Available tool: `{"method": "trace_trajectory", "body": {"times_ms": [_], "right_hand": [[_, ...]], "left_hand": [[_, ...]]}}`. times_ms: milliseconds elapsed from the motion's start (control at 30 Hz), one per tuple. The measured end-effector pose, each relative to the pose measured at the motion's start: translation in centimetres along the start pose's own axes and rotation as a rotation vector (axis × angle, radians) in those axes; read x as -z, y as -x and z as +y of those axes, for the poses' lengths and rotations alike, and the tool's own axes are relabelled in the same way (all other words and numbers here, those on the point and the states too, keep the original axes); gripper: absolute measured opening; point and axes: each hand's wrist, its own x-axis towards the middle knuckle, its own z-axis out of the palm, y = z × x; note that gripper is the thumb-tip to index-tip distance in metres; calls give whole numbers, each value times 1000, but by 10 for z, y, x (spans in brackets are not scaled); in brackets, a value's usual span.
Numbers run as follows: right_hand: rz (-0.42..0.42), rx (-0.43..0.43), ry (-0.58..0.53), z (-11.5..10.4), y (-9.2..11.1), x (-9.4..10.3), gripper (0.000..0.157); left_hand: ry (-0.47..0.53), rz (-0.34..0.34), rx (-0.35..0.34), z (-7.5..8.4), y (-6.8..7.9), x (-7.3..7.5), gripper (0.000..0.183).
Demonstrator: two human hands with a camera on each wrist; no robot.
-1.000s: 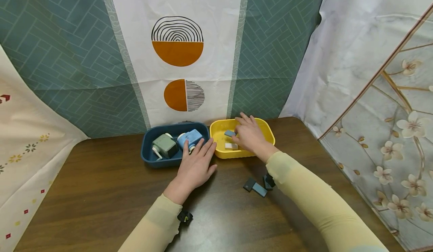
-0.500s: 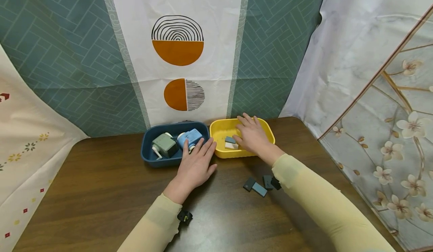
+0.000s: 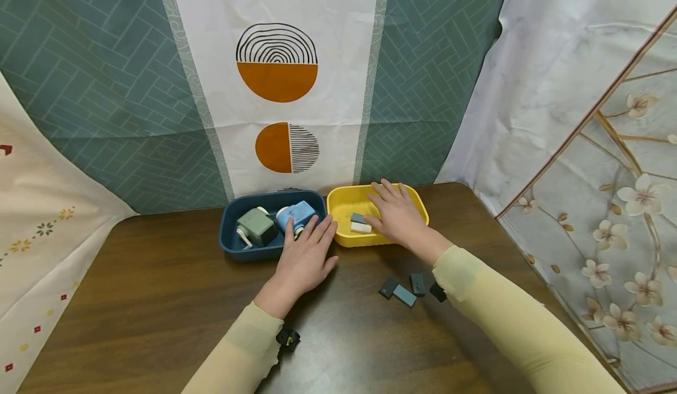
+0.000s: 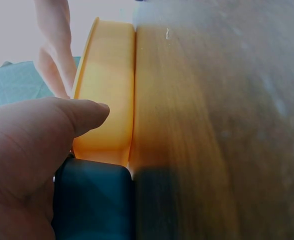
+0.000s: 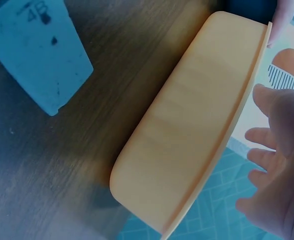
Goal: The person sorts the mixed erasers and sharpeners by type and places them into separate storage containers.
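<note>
My right hand (image 3: 399,214) hovers over the yellow bin (image 3: 351,242) with its fingers spread and nothing held. Below its thumb, a blue eraser (image 3: 357,217) and a white eraser (image 3: 361,227) lie side by side in the bin. With straight fingers, my left hand (image 3: 307,261) rests across the front rim of the dark blue bin (image 3: 240,256), fingertips near where the two bins meet. In the blue bin are a green crank pencil sharpener (image 3: 257,226) and a light blue one (image 3: 299,213), partly hidden by the left fingers.
Nearer on the brown table (image 3: 158,311) lie a black eraser (image 3: 388,287), a blue eraser (image 3: 404,296) and a dark grey eraser (image 3: 417,284). The right wrist view shows a blue eraser marked 4B (image 5: 42,55). A patterned cloth (image 3: 423,88) hangs behind the bins.
The right hand has let go of the blue eraser, which now lies beside the white one in the yellow bin. That hand has then shifted slightly right. The left hand stays put.
</note>
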Motion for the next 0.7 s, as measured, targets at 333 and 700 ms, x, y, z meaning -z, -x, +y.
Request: {"method": "trace_trajectory", "body": {"times_ms": [333,700], "right_hand": [[36,41,9,0,10,2,68],[101,75,9,1,25,4,71]], "left_hand": [[-8,-4,2,0,0,1,83],[-1,2,-2,0,1,1,83]]}}
